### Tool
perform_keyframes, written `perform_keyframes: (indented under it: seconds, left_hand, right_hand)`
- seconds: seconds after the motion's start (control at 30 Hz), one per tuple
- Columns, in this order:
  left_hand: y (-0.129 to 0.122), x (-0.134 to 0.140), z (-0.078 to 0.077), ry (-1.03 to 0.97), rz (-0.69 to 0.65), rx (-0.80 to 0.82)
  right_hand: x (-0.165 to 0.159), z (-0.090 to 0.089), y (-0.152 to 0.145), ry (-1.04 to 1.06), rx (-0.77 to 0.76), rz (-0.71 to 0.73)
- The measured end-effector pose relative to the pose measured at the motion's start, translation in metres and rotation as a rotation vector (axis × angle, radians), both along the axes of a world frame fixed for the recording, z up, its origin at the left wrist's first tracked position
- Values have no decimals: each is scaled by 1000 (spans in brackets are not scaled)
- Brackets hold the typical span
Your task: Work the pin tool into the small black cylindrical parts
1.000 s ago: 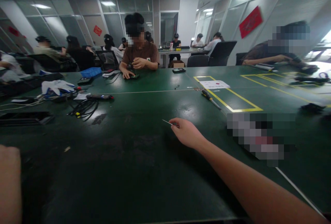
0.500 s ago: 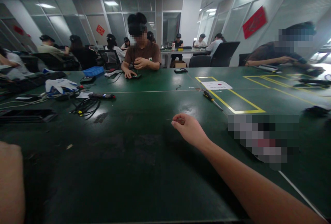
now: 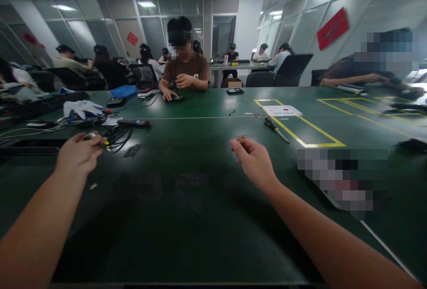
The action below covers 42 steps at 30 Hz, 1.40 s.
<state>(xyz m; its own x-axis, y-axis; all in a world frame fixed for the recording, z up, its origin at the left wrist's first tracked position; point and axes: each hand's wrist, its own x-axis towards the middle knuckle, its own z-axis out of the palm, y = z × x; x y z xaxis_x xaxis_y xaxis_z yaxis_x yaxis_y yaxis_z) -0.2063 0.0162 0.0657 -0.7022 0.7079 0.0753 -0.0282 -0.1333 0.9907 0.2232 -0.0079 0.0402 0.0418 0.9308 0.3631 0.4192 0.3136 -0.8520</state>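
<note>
My right hand (image 3: 255,158) is held above the green table, its thumb and fingers closed on a small brass-coloured piece (image 3: 240,139). What kind of piece it is, I cannot make out. On the left, my left hand (image 3: 79,150) is closed too, with a small shiny grey piece (image 3: 90,135) at its fingertips. Just beyond that hand lies a coiled black cable (image 3: 122,137) with a yellow tag. A screwdriver (image 3: 276,129) with a black and yellow handle rests on the table past my right hand.
White gloves (image 3: 82,110), a pen-shaped electric screwdriver (image 3: 133,122) and a blue basket (image 3: 123,91) lie at the left. A sheet of paper (image 3: 282,110) sits by yellow tape at the right, near a blurred-out object (image 3: 340,182). A person (image 3: 187,69) works opposite.
My left hand has come in from the left edge and reached forward, now holding the grey piece. My right hand has turned slightly upward and shifted a little right.
</note>
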Motion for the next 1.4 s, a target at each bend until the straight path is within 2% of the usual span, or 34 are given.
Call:
perform_keyframes:
  seconds: [0.03,0.13,0.3,0.37,0.47,0.57,0.67,0.93,1.4]
  left_hand:
    - [6,11,-5,-71,-45,-47]
    - [16,66,-16,-173,-360,8]
    - [11,176,-29,-257,-630,-5]
    - [5,207,-38,-186,-685,33]
    - [-4,234,-54,38,-736,94]
    - [-13,241,-68,197,-800,111]
    - [-19,237,-73,271,-783,127]
    - [-22,227,-66,519,-676,150]
    - [-22,221,-67,677,-700,276]
  right_hand:
    - [0,1,-1,-3,15,-6]
    - [2,3,-2,6,55,-10]
    - [4,3,-1,96,114,-13]
    - [4,4,-2,118,134,-49]
    - [3,6,-6,134,188,-94]
    - [2,7,-14,159,248,-77]
    - [0,6,-22,97,282,-29]
    - [-5,8,-33,-229,398,-1]
    - [-9,9,-33,-330,460,135]
